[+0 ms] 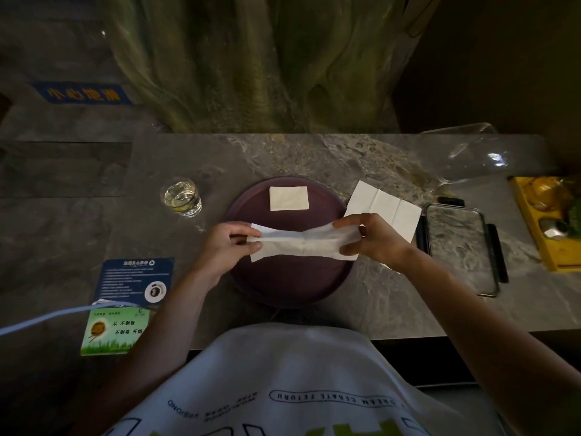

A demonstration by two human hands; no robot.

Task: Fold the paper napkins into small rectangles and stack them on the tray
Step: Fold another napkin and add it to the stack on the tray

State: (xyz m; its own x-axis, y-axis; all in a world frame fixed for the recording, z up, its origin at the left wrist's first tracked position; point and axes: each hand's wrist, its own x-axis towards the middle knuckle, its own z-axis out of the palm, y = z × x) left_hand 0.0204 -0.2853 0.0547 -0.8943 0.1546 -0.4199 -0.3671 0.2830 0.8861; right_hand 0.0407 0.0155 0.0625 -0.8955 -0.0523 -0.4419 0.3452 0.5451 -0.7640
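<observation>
Glass of water (183,198) seen at left on stone worktop (371,297). Left hand (228,247) fingers pinched on left end of half-folded napkin (303,243), held over round purple tray (283,278). Folded rectangle (288,198) laid on tray's far side. Right hand (374,237) fingers pinched on napkin's right end. Unfolded napkins (385,204) lying just right of tray.

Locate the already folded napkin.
Head view: the folded napkin lies on the far half of the purple tray, right of the water glass, beyond both hands.
</observation>
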